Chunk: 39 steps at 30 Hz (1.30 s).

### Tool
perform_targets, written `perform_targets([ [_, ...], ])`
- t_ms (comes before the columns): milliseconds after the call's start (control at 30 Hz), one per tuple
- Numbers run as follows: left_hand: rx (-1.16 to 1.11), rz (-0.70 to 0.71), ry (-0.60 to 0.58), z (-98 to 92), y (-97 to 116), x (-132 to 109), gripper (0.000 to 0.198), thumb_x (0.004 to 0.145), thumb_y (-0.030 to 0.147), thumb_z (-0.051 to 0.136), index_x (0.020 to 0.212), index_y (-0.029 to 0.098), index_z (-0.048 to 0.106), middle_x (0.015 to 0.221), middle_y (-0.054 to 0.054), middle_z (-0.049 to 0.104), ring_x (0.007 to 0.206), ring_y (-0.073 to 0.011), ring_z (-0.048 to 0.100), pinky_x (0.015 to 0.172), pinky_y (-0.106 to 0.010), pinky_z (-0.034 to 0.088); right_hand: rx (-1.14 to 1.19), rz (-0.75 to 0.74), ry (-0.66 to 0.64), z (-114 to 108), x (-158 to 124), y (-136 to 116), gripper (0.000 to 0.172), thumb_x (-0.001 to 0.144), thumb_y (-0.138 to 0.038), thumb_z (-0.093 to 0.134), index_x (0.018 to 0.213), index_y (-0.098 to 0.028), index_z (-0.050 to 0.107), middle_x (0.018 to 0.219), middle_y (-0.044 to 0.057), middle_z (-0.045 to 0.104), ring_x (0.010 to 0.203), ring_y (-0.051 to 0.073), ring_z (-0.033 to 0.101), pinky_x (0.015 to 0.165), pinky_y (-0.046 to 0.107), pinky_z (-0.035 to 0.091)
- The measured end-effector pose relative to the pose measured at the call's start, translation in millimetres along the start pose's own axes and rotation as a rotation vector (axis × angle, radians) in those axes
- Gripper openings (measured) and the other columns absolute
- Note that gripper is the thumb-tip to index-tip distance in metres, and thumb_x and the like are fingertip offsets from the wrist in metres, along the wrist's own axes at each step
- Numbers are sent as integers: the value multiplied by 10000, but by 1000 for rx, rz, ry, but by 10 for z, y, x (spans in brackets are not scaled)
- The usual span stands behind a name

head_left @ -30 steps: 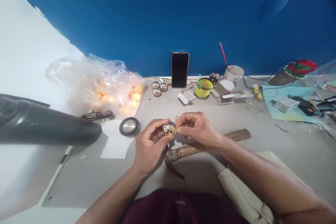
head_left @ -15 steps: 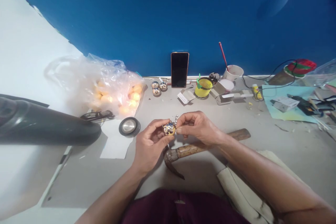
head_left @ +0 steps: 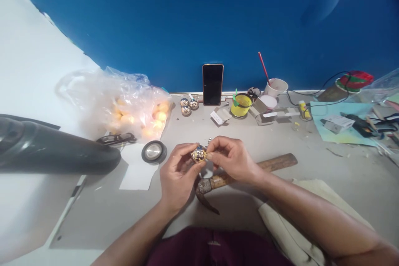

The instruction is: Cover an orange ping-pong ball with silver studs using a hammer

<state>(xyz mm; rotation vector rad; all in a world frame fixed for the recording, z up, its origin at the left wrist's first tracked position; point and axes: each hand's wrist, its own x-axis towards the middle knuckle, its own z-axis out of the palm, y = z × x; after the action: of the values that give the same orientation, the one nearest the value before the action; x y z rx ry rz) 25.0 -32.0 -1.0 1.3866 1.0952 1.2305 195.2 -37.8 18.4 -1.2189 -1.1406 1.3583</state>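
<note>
My left hand [head_left: 177, 174] holds a small yellow ball [head_left: 198, 154] partly covered with shiny silver studs, between thumb and fingers. At the ball's right side, the thumb and forefinger of my right hand [head_left: 233, 158] are pinched together against its surface; whatever is between them is too small to make out. Just behind the fingertips lie a few small silver pieces [head_left: 210, 140], mostly hidden by the right hand. Below both hands a claw hammer [head_left: 204, 185] rests on the table, its wooden handle running to the right under my right wrist.
Three silver-covered balls [head_left: 185, 110] sit near the wall by an upright phone [head_left: 213, 84]. A plastic bag [head_left: 131, 91] of yellow balls is at left, near a round metal-centred disc [head_left: 153, 151]. A yellow tub [head_left: 240, 108], opened boxes and a white cup [head_left: 277, 87] stand at right.
The ball has turned slightly in my left hand and moved a little left. My right hand has shifted slightly left and down, its fingertips still at the ball.
</note>
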Motion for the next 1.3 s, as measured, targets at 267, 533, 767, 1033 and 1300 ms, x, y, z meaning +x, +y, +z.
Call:
perform_targets([
  [267, -10, 79, 7, 18, -11, 16, 320, 758, 143, 825, 1049, 258, 757, 1078, -26, 691, 1016, -178, 690, 875, -269, 594, 40, -15, 3, 9, -5, 9, 138, 771, -282, 704, 775, -176, 615, 717, -24, 611, 541, 86, 556, 488, 196, 458],
  [533, -360, -280, -205, 17, 17, 86, 347, 686, 182, 891, 1012, 221, 778, 894, -31, 759, 755, -150, 722, 720, -256, 600, 291, 210, -220, -133, 86, 53, 395, 695, -448, 843, 780, -179, 567, 605, -43, 575, 513, 91, 517, 440, 190, 467],
  [767, -506, -436, -193, -2, 56, 110, 384, 685, 265, 889, 1039, 188, 765, 901, -61, 759, 700, -140, 681, 657, -252, 550, -14, 143, -176, -312, 147, -45, 338, 806, -490, 708, 756, -180, 581, 565, -61, 504, 495, 92, 454, 481, 221, 399],
  [1033, -410, -399, -91, -121, 94, 192, 235, 702, 211, 782, 929, 155, 760, 891, -67, 731, 633, -103, 575, 588, -239, 464, -1127, -91, -530, -114, -54, -64, 302, 742, -364, 788, 965, -183, 695, 937, 66, 716, 847, 229, 625, 651, 290, 382],
  [1300, -305, -315, -64, -175, 76, 238, 452, 686, 143, 783, 1125, 210, 694, 834, 22, 620, 615, -68, 503, 579, -205, 420, -1327, -159, -644, -42, -71, 56, 153, 827, -256, 655, 934, -149, 676, 973, 118, 727, 896, 267, 648, 688, 335, 410],
])
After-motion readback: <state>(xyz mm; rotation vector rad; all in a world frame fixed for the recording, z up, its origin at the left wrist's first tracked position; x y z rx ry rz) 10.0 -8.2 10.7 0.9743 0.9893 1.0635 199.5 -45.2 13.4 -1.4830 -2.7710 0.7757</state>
